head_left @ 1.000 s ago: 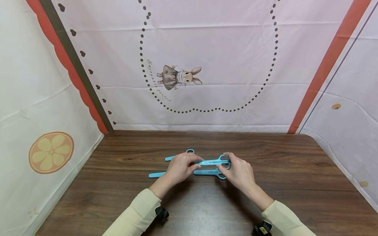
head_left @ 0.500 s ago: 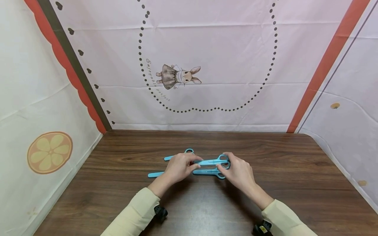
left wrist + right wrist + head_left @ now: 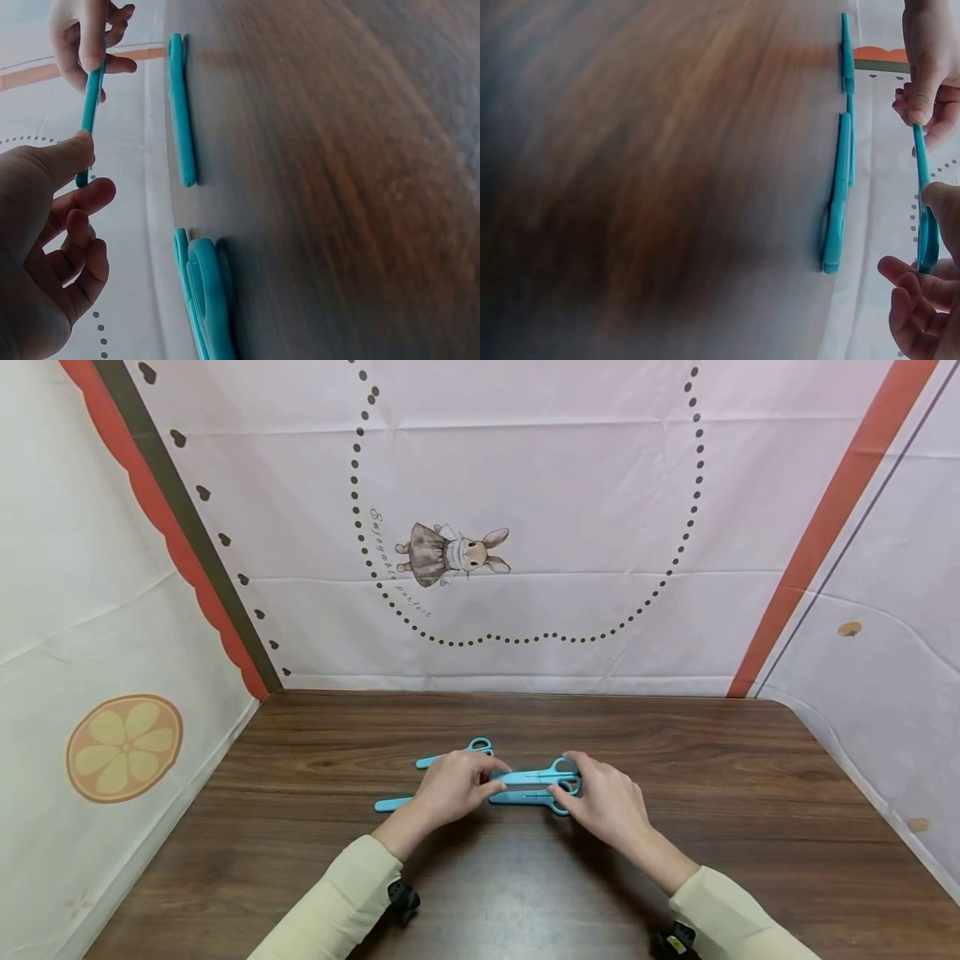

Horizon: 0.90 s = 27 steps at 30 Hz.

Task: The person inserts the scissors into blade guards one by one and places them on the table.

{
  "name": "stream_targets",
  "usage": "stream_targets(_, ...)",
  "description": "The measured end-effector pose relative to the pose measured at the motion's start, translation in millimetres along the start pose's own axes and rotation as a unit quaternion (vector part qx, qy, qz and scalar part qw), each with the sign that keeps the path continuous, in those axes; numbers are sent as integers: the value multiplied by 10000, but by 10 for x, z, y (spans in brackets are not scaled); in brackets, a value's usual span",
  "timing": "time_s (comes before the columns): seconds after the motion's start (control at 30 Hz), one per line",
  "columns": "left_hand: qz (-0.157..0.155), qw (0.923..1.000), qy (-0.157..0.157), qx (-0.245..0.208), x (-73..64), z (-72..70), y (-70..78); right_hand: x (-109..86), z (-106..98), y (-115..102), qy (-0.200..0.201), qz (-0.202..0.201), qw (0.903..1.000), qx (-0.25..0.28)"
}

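Both hands hold one pair of light-blue scissors [image 3: 528, 777] level above the table. My left hand [image 3: 455, 787] pinches the blade end between thumb and fingers. At the other end, the right hand [image 3: 606, 797] grips the handle loops. Both wrist views show the held scissors [image 3: 91, 105] edge-on and raised off the wood. Just in front of them, a second pair of blue scissors [image 3: 517, 797] lies on the table, its handles partly behind the right thumb.
More blue scissors lie to the left: one pair's blade end [image 3: 392, 805] shows beside the left wrist, and another pair [image 3: 429, 762] is farther back, partly covered by the left hand. The brown wooden table [image 3: 712, 760] meets a printed cloth [image 3: 570, 527] at its back and sides.
The held scissors have dipped slightly toward the front of the table and tilted a little. Both hands keep their hold; the scissors on the table have not moved.
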<state>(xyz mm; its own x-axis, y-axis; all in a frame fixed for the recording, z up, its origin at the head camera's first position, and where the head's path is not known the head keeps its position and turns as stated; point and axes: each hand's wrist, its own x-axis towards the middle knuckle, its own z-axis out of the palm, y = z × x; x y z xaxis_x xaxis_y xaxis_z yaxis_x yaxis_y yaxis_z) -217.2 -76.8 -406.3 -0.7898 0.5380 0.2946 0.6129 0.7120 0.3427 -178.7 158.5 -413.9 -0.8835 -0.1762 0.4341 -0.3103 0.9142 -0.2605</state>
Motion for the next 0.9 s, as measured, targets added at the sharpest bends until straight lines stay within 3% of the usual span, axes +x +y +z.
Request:
stream_targets(0.37, -84, 10000, -23, -37, 22, 40, 1, 13, -27, 71, 186, -303, 9993, 68)
stream_targets(0.9, -187, 9997, -130, -5, 133, 88, 2, 44, -34, 151, 127, -260, 9995, -103)
